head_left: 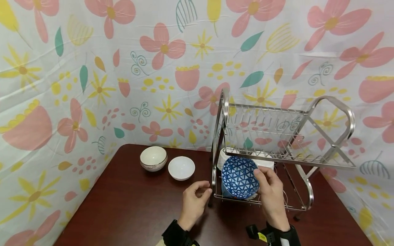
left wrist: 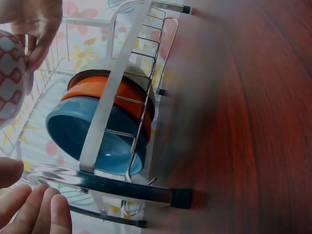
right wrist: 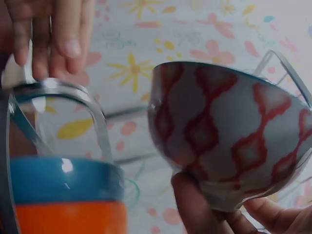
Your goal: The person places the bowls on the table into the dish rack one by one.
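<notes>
The right hand, fingers curled on the patterned bowl at lower centre, should seat it upright in the rack, while the left hand, loosely curled and empty, steadies the frame.

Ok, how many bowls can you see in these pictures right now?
6: two on the table, a rimmed bowl and a plain white bowl; a patterned bowl held by the right hand; blue bowl, orange bowl and grey bowl in the rack. More may be hidden.

Head view looks forward and down from above the table, rack at 2 o'clock, mid distance. Left wrist view sits low, very close to the rack's end, looking along the tabletop. Right wrist view looks up, close under the patterned bowl. All three share the rack's lower shelf.
</notes>
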Demonstrator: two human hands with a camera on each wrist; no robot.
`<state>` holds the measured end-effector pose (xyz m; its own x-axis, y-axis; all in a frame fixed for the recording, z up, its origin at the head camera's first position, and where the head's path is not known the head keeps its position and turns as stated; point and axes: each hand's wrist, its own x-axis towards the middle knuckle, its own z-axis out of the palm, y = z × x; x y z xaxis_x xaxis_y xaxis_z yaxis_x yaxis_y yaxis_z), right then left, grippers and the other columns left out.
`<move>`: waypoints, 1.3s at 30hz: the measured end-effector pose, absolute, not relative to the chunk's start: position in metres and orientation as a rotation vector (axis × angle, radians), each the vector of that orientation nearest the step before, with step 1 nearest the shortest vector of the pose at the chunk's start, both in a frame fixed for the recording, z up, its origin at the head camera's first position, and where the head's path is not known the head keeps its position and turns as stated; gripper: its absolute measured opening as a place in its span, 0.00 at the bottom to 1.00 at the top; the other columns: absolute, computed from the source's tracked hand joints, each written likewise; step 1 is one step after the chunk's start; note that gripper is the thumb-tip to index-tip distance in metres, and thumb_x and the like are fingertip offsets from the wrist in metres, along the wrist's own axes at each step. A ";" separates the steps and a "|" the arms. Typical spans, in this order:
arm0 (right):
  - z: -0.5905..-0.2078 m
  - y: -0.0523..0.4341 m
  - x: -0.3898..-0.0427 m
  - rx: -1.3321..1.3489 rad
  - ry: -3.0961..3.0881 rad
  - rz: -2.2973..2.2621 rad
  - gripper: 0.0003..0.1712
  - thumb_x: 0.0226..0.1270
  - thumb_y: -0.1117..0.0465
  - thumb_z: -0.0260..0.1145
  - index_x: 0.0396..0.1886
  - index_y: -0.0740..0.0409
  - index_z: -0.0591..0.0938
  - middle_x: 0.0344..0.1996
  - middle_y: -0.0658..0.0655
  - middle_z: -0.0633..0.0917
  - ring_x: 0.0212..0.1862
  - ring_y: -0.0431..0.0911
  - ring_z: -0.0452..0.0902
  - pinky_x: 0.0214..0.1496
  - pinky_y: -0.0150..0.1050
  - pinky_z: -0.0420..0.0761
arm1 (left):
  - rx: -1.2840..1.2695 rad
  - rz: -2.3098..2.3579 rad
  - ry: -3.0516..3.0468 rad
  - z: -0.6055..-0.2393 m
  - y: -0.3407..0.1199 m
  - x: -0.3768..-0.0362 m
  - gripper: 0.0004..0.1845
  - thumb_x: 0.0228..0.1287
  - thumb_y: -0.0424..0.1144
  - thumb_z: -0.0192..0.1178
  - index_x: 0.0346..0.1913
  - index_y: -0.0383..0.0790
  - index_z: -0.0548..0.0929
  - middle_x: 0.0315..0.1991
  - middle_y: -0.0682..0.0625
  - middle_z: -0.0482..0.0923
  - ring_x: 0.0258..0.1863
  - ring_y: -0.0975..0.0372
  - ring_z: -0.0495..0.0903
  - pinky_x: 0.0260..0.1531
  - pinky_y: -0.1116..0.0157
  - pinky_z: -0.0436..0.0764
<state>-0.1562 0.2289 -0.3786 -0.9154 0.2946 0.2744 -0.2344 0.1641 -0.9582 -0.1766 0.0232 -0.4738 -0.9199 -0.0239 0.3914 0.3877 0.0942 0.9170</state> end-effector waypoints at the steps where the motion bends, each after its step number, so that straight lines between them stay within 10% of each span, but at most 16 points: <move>1: -0.378 0.230 -0.156 -0.082 -2.080 1.736 0.17 0.72 0.56 0.58 0.51 0.63 0.75 0.33 0.55 0.75 0.24 0.41 0.65 0.22 0.34 0.69 | -0.351 -1.891 -2.080 -0.478 0.024 -0.179 0.12 0.59 0.27 0.64 0.47 0.33 0.83 0.41 0.42 0.83 0.35 0.55 0.83 0.37 0.63 0.82; 11: -0.376 0.233 -0.152 -0.206 -2.184 1.250 0.20 0.66 0.50 0.65 0.52 0.56 0.77 0.39 0.50 0.77 0.38 0.40 0.69 0.39 0.34 0.66 | -0.360 -1.843 -2.074 -0.488 0.027 -0.182 0.11 0.59 0.29 0.65 0.45 0.39 0.85 0.37 0.48 0.84 0.33 0.60 0.84 0.36 0.67 0.82; 25: -0.376 0.235 -0.153 -0.265 -2.093 0.724 0.30 0.51 0.47 0.74 0.49 0.60 0.79 0.40 0.63 0.76 0.32 0.55 0.71 0.27 0.53 0.68 | -0.357 -1.737 -2.071 -0.493 0.030 -0.189 0.10 0.56 0.25 0.66 0.41 0.37 0.85 0.35 0.49 0.84 0.32 0.63 0.83 0.34 0.69 0.82; 39: -0.390 0.258 -0.165 -0.297 -2.102 0.622 0.32 0.47 0.51 0.76 0.47 0.67 0.76 0.38 0.70 0.72 0.42 0.65 0.66 0.35 0.59 0.64 | -0.328 -1.809 -2.104 -0.493 0.035 -0.188 0.09 0.58 0.26 0.65 0.41 0.38 0.85 0.36 0.49 0.83 0.33 0.63 0.83 0.35 0.68 0.82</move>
